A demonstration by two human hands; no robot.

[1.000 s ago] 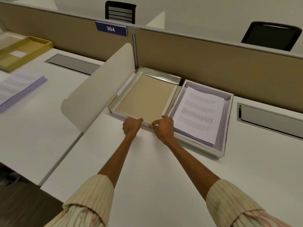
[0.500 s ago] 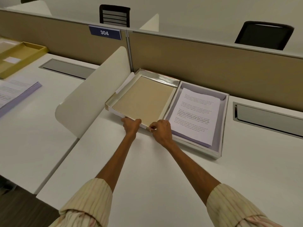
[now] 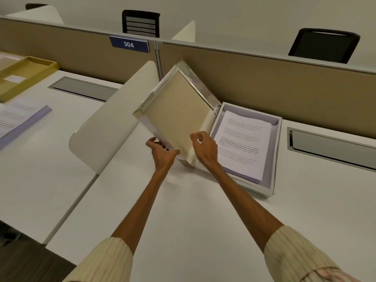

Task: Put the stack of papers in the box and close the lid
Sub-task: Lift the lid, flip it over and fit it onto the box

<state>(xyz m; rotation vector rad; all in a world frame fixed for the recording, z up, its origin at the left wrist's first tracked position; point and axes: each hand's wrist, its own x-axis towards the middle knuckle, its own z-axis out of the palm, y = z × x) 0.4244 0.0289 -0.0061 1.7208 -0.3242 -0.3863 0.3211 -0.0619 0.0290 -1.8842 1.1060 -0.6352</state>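
Observation:
A shallow box point(image 3: 272, 159) with silver rims and a lilac lining lies open on the white desk. The stack of printed papers point(image 3: 243, 144) rests inside it. The hinged lid point(image 3: 177, 110), tan inside, stands tilted up to the box's left, its left edge lifted off the desk. My left hand point(image 3: 162, 152) grips the lid's near edge from below, thumb on the inner face. My right hand point(image 3: 203, 146) hovers at the lid's near right corner, fingers loosely curled; whether it touches the lid is unclear.
A rounded cream divider panel point(image 3: 114, 119) stands just left of the lid. A tan partition wall point(image 3: 264, 82) runs close behind the box. Another paper stack point(image 3: 18, 119) and a yellow tray point(image 3: 22, 76) lie on the left desk. A grey cable hatch point(image 3: 333, 147) sits right.
The lid lay flat on the desk with both hands at its near edge. Now its left side has swung up toward the box, and the right hand's fingers have loosened from the edge.

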